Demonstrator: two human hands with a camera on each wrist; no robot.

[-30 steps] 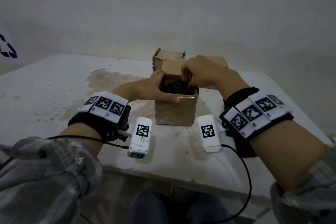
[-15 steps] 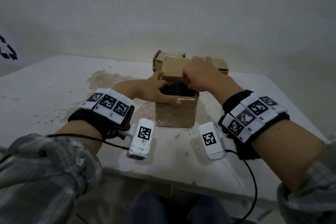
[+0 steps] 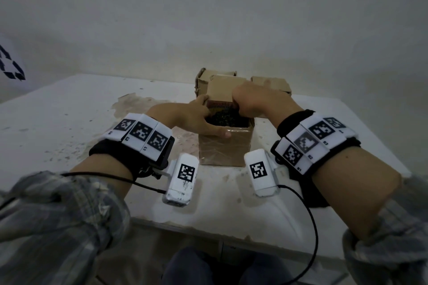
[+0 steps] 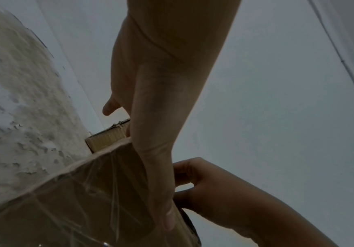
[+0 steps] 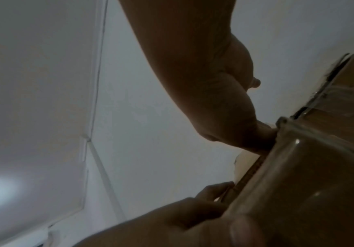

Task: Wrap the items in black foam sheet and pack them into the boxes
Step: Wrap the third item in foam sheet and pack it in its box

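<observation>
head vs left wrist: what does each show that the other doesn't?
Head only: the black foam inside the open box, two more boxes behind it, the wrist markers.
Left wrist only: clear tape wrinkles on the box wall, the left thumb's underside along the rim.
Both: left hand gripping the box, right hand at its top, the white table.

Dim, soft shadows, perhaps blurred edges

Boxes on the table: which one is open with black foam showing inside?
The nearest box, held by the left hand and right hand. Black foam fills its open top. The two boxes behind show no foam.
</observation>
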